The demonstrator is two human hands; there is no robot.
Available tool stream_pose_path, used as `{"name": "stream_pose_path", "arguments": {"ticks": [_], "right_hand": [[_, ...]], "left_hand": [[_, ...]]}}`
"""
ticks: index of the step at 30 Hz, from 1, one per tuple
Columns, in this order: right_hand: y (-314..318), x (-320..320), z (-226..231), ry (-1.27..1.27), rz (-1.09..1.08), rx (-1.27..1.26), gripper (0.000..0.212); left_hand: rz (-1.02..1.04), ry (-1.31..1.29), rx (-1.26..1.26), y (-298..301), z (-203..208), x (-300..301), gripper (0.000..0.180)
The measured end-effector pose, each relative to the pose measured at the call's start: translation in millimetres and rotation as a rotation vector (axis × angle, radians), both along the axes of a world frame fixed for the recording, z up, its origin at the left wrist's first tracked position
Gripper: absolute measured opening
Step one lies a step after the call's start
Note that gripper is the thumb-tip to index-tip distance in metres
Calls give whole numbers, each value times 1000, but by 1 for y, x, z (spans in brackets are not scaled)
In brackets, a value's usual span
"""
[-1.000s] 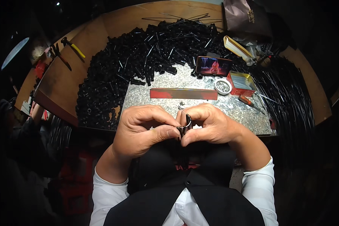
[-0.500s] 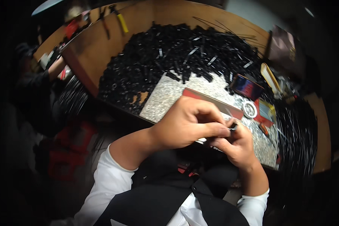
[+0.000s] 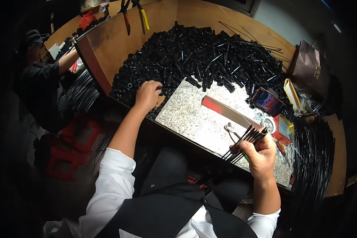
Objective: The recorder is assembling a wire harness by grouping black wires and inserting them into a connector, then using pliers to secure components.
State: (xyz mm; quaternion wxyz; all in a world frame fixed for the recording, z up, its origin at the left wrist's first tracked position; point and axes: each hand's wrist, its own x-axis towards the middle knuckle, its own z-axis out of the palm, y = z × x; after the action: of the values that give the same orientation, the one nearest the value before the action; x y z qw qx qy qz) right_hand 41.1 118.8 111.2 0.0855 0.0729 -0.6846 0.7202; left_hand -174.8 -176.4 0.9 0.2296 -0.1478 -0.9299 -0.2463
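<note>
My left hand [image 3: 148, 96] is over the left edge of a pile of small black ring-like parts [image 3: 131, 75], its fingers curled inward. Whatever lies between those fingertips is too small to make out. In my right hand [image 3: 261, 156] is a bundle of thin black rods [image 3: 242, 144], pinched between thumb and fingers above the front of a speckled metal-looking board [image 3: 182, 115]. The rods slant down to the left. Under and beside them, pliers [image 3: 231, 129] rest on the board, partly hidden. A long red and grey bar [image 3: 230, 112] lies behind the bundle.
Black tubular parts [image 3: 214, 55] are heaped against wooden walls. Right of the board are a phone [image 3: 268, 101], a white round dish [image 3: 268, 125], a red and yellow box [image 3: 283, 129] and many black rods [image 3: 313, 150]. A co-worker [image 3: 39, 79] sits beyond the left partition [image 3: 93, 67].
My hands were together over the board. My left hand has gone left to the pile of small parts, while my right hand has moved slightly right and down, still gripping the rods.
</note>
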Motion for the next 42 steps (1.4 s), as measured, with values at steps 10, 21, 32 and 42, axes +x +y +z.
{"name": "stream_pose_path", "arguments": {"ticks": [10, 21, 32, 42], "right_hand": [[9, -7, -2, -41, -22, 1, 23], [17, -7, -8, -3, 23, 21, 22], [6, -15, -2, -53, 173, -129, 20], [10, -18, -5, -36, 154, -128, 18]], "left_hand": [[-66, 74, -242, 14, -14, -2, 13], [-478, -250, 757, 65, 50, 42, 24], [-1017, -563, 1232, 129, 100, 101, 21], [-1068, -627, 1316, 140, 104, 109, 28]]}}
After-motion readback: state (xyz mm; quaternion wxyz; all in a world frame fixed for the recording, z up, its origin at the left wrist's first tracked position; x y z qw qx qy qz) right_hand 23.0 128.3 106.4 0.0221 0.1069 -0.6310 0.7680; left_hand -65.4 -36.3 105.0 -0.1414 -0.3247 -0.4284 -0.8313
